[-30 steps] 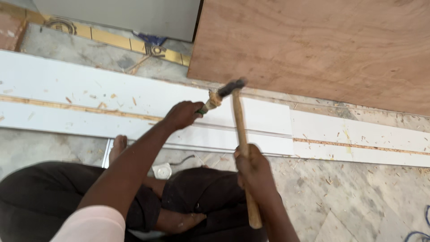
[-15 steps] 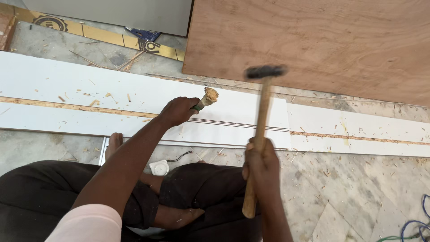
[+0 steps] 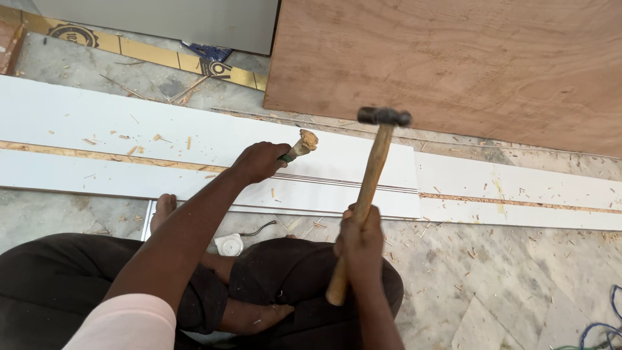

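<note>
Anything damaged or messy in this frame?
Yes: the chisel in the left hand has a frayed, mushroomed wooden end, and wood chips litter the white board and floor.

Even, soft daylight fills the scene, with no single source visible and no hard glare. The white board [image 3: 116,139] is the brightest surface, near to washing out, yet wood chips on it stay crisp. Shadows are faint: a thin one runs under the plywood sheet [image 3: 453,65] edge, a deeper one pools in the dark trousers [image 3: 58,285]. The hammer [image 3: 370,188] head shows slight motion blur. Straight edges bow a little toward the frame's borders.
</note>
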